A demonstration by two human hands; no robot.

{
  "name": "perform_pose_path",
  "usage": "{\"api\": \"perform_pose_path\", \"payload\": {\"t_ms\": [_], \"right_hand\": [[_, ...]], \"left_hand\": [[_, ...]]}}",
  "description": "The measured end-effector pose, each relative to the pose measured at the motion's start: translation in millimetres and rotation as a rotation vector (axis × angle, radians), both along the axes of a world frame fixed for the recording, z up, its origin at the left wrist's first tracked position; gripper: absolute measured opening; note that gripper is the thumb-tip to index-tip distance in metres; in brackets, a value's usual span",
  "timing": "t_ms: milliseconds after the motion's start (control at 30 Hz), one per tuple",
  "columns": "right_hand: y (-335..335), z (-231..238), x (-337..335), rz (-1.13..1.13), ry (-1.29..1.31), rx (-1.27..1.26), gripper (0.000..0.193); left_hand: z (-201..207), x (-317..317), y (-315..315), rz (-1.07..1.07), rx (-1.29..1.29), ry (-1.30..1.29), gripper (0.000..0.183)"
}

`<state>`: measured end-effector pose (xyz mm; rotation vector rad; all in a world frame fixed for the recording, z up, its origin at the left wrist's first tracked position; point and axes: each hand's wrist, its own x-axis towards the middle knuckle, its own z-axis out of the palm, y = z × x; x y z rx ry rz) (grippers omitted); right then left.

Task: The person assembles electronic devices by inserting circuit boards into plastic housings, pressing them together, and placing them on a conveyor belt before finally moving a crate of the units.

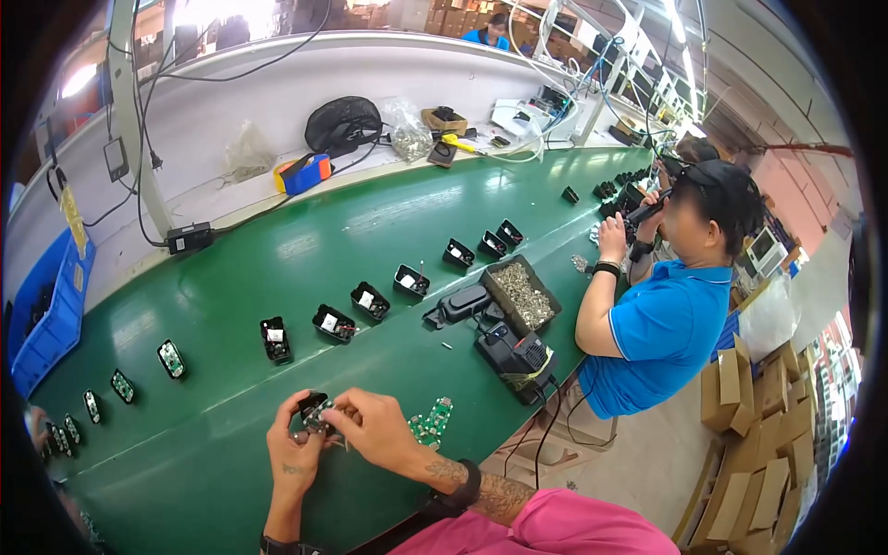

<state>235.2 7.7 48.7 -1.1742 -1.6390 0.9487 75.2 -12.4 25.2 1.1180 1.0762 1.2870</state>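
My left hand [289, 450] is closed round a small black plastic housing [313, 401] just above the green work surface. My right hand [377, 427] pinches a small circuit board [317, 418] at the housing's open side. Whether the board sits fully inside is hidden by my fingers. Beside my right wrist lie loose green circuit boards [431, 425]. Beyond my hands stands a black housing [275, 339] with a white part and wires inside. More such housings [370, 302] form a row running up to the right.
Housings with green boards [171, 359] stand at the left, near a blue bin [51, 314]. To the right are a tray of small metal parts [523, 294], a black cordless tool [462, 303] and a black charger [515, 356]. A co-worker in a blue shirt [661, 319] works there.
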Motion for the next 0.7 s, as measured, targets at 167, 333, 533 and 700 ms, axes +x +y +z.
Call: {"api": "perform_pose_path", "payload": {"t_ms": [167, 333, 533, 700], "right_hand": [[-5.4, -8.8, -4.6, 0.103, 0.426, -0.252, 0.02], [3.0, -8.3, 13.0, 0.256, 0.374, -0.482, 0.028], [-1.7, -2.9, 11.1, 0.231, -0.006, -0.126, 0.033], [-13.8, -1.6, 4.2, 0.186, -0.043, -0.008, 0.029]], "left_hand": [[0.0, 5.7, 0.3, 0.061, 0.1, 0.043, 0.05], [-3.1, -5.6, 1.5, -0.093, 0.102, 0.252, 0.046], [-19.4, -4.9, 0.3, -0.06, 0.228, 0.272, 0.043], [-22.7, -2.9, -2.4, 0.029, 0.256, 0.317, 0.041]]}}
